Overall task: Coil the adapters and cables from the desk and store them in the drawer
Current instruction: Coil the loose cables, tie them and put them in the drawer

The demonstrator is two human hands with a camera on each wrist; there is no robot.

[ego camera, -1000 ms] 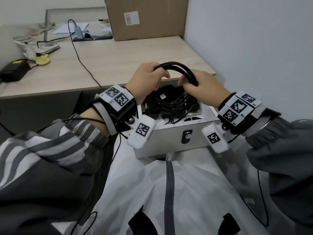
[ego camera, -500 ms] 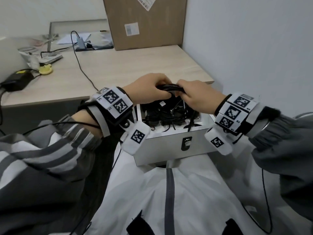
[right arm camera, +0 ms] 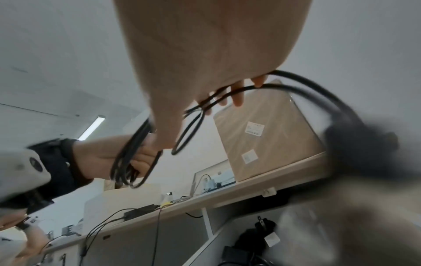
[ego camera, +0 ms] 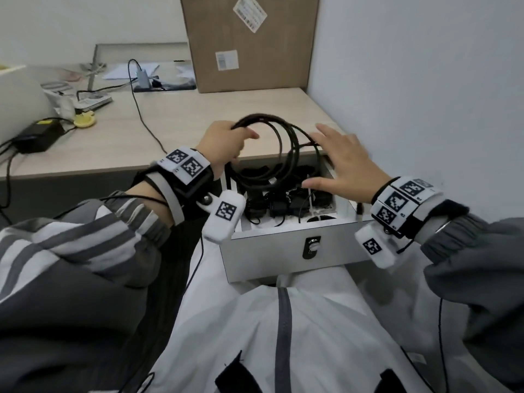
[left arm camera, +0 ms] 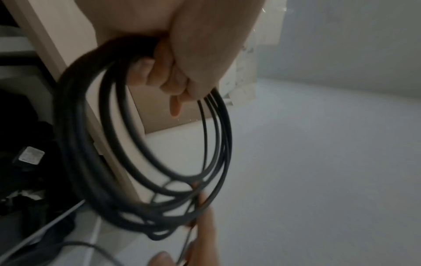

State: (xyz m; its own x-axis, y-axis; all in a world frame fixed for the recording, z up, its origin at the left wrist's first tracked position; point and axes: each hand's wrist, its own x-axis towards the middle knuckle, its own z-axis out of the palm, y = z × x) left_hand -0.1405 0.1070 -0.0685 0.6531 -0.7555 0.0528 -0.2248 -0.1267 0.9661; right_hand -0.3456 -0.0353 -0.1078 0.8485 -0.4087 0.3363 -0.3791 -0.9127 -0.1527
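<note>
A coil of black cable [ego camera: 286, 143] hangs upright over the open white drawer [ego camera: 283, 251] under the desk's right end. My left hand [ego camera: 226, 146] grips the coil's top left; in the left wrist view its fingers [left arm camera: 168, 75] curl round the bundled coil [left arm camera: 145, 162]. My right hand [ego camera: 340, 163] is spread flat with straight fingers at the coil's right side, where loose strands [right arm camera: 250, 88] run across its fingertips. Several black adapters [ego camera: 280, 205] and cables lie inside the drawer.
A black power adapter [ego camera: 37, 137] with its lead lies at the desk's left, a yellow item [ego camera: 83, 120] beside it. A thin black cable [ego camera: 141, 114] crosses the desk [ego camera: 198, 117]. A large cardboard box [ego camera: 249, 43] stands at the back; a wall closes the right.
Both hands held the coil low over the drawer. My left hand has since raised it, the loops have spread apart, and my right hand has let go and opened flat.
</note>
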